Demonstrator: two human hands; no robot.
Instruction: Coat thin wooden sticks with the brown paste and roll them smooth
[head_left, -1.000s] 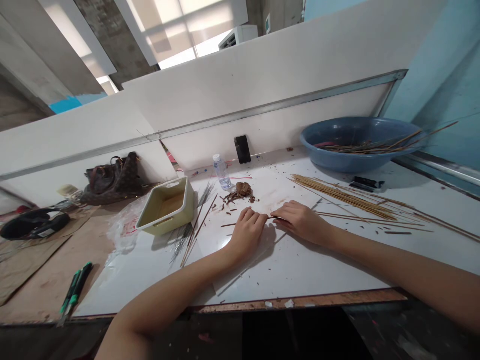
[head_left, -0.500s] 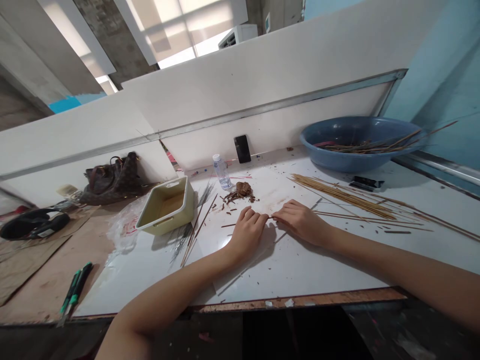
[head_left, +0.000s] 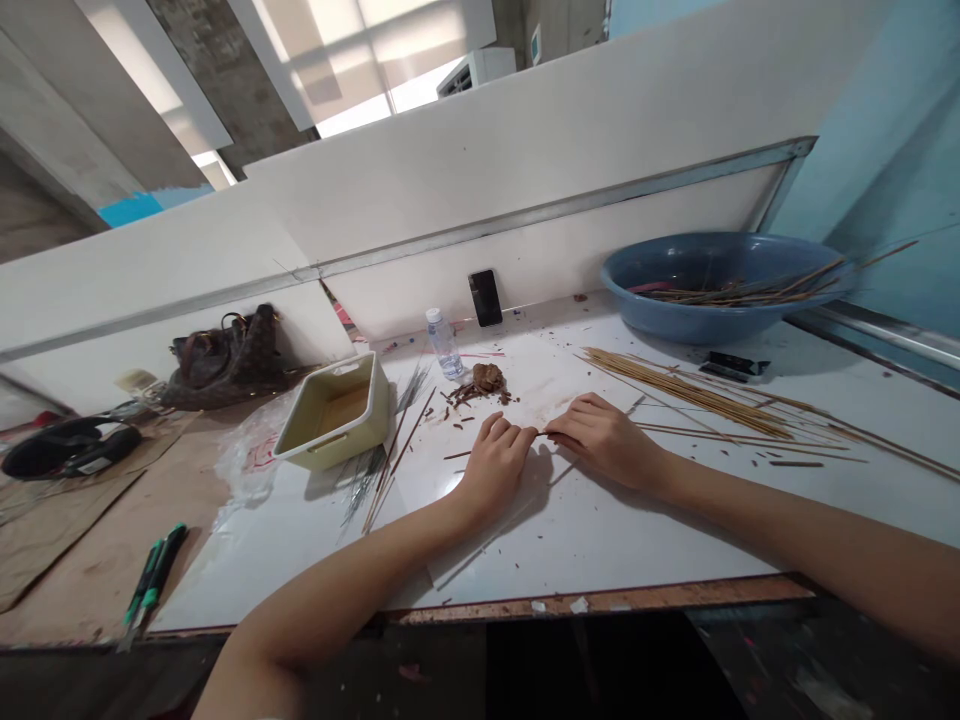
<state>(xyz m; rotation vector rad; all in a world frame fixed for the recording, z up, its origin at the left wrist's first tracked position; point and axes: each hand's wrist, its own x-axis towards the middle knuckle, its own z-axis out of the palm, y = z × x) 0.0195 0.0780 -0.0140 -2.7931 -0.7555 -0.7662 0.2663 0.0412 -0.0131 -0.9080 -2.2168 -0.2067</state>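
Here, a thin brown stick [head_left: 457, 455] is held near the centre of the frame, low over the white-topped desk [head_left: 600, 550]; whether the desk is touched by it cannot be told. One end is seen poking out to the left of the left hand [head_left: 499, 455], and a dark stretch is shown in the narrow gap between the hands, where it is pinched by the fingertips of the right hand [head_left: 600, 440]. The fingers of both hands are curled in close; the grip beneath the left palm is hidden. Just above them, a brown lump [head_left: 489, 378] is edged by crumbs [head_left: 459, 397], with a clear bottle [head_left: 445, 345] stood near it and a phone [head_left: 486, 298] propped against the white partition [head_left: 600, 240]. Toward the right, a bundle of tan sticks [head_left: 682, 393] is spread out, and at the upper right more sticks [head_left: 750, 295] are held in a blue basin [head_left: 690, 325]. Left of centre, a yellowish container [head_left: 315, 458] is set beside loose wires [head_left: 360, 490].
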